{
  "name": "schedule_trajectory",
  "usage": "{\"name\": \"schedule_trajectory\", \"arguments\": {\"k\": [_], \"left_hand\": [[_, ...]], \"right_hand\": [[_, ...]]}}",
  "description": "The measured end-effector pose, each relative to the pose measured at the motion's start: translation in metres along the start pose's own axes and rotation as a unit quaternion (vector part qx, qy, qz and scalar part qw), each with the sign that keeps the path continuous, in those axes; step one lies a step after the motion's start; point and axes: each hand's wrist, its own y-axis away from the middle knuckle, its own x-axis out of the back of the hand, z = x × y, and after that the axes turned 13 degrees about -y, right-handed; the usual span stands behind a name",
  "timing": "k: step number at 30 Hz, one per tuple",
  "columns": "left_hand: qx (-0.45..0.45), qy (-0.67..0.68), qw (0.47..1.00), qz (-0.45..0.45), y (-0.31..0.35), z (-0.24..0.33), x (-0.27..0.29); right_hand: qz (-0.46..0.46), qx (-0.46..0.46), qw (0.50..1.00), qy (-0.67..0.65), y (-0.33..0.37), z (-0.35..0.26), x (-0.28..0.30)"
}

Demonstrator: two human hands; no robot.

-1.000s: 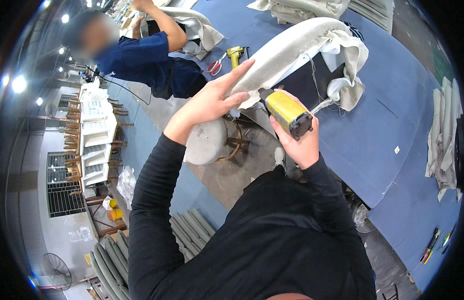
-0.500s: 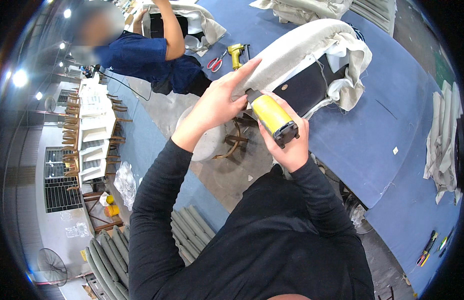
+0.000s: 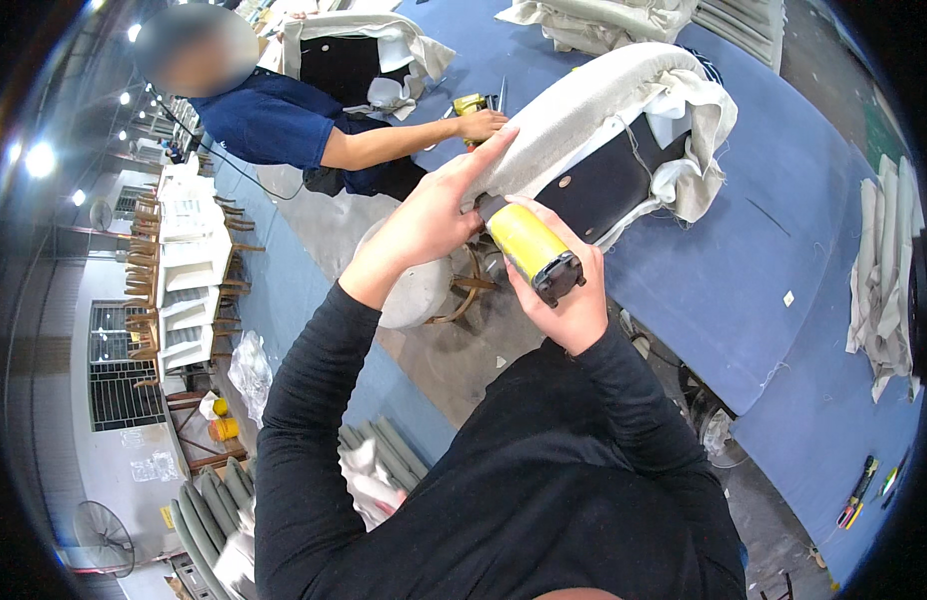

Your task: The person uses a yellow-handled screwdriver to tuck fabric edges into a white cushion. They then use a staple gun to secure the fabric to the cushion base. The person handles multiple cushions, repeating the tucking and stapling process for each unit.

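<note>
My right hand (image 3: 582, 310) is closed around a yellow-and-black staple gun (image 3: 529, 240). Its dark nose points at the near left end of an upholstered chair part (image 3: 574, 120), covered in beige fabric with a black underside (image 3: 604, 185). At that same end my left hand (image 3: 429, 220) grips the fabric-covered edge, index finger stretched along the outer side and thumb close to the gun's nose. The left hand's other fingers are mostly hidden. Loose fabric and white padding (image 3: 674, 180) bunch up at the part's far right end.
A blue-covered table (image 3: 724, 290) carries the work. Across it, a co-worker's hand (image 3: 481, 124) reaches to a second yellow staple gun (image 3: 469, 104). Another upholstered part (image 3: 334, 70), fabric piles (image 3: 604, 20) and hand tools (image 3: 856, 495) lie on the table. A round stool (image 3: 416, 295) stands below.
My staple gun and right hand have shifted slightly left and down toward the part's end. The co-worker's arm has come down from the other part to the second staple gun.
</note>
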Motion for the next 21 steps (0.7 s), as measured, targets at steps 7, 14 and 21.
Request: {"name": "schedule_trajectory", "arguments": {"k": [7, 14, 21], "left_hand": [[-0.047, 0.019, 0.998, -0.041, -0.002, -0.018, 0.005], [-0.064, 0.016, 0.997, -0.045, 0.005, -0.016, 0.01], [-0.091, -0.038, 0.995, -0.024, 0.003, -0.028, 0.017]], "right_hand": [[-0.017, 0.007, 1.0, -0.01, 0.005, 0.009, 0.001], [-0.028, -0.001, 1.0, -0.007, 0.002, 0.003, -0.007], [-0.114, -0.06, 0.985, -0.115, -0.023, 0.012, 0.018]]}}
